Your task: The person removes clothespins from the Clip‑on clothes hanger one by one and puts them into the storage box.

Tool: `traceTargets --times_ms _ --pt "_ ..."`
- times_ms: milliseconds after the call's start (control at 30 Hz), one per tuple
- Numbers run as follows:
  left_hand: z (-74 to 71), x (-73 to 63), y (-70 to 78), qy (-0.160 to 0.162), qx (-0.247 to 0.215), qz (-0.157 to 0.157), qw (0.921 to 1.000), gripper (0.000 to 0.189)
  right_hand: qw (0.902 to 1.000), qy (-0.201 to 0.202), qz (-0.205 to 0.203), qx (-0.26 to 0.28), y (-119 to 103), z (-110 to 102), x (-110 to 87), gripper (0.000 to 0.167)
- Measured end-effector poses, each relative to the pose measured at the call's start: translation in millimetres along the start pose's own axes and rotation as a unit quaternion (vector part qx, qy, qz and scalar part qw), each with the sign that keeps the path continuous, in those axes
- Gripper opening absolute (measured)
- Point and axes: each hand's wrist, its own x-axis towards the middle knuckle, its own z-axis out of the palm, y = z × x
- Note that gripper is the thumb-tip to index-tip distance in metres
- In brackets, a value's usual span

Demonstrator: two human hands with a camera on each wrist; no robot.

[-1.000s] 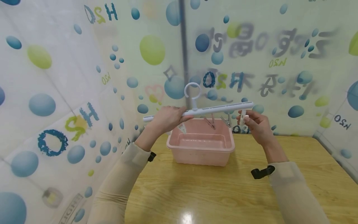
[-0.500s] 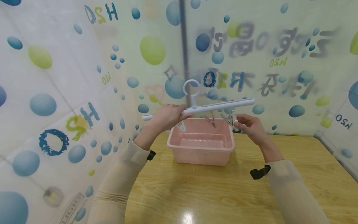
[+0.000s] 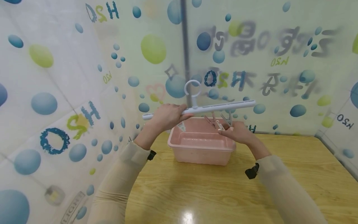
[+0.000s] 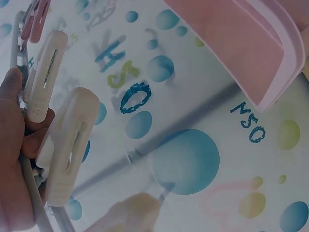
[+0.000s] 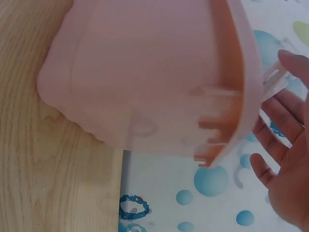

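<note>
My left hand [image 3: 167, 116] grips the left part of a white clip hanger [image 3: 218, 107] with a ring on top, held level above a pink basket [image 3: 201, 154]. A pink clip [image 3: 209, 120] and a pale clip [image 3: 227, 118] hang under the bar. Over the basket's right rim, my right hand [image 3: 223, 130] pinches a loose white clip [image 3: 219, 125] at its fingertips. In the left wrist view, two white clips [image 4: 67, 150] hang beside my left hand [image 4: 9, 159]. The right wrist view shows the white clip [image 5: 274, 79] by my fingers [image 5: 270, 145], beside the basket [image 5: 145, 72].
The basket stands at the back of a wooden table [image 3: 223, 193]. A bubble-patterned plastic curtain [image 3: 70, 77] closes in the left and rear sides. A grey pole [image 3: 184, 40] runs up behind it.
My right hand has moved left and down from the bar's right end to just over the basket, bringing the white clip with it. The left hand and hanger have stayed put.
</note>
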Motion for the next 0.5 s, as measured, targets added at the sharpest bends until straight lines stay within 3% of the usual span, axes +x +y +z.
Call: traceTargets --times_ms 100,300,500 --pt "-0.1 -0.3 0.3 -0.001 0.001 0.0 1.0 0.044 0.9996 -0.014 0.003 -0.024 1 9 6.1 0.036" --pt "1.1 -0.9 -0.6 0.003 0.006 -0.002 1.0 0.045 0.9944 -0.015 -0.052 -0.091 2 19 9.9 0.036" --pt "2.4 -1.9 -2.3 0.007 0.004 -0.001 1.0 0.045 0.9939 -0.025 -0.062 -0.087 1 23 11.2 0.04"
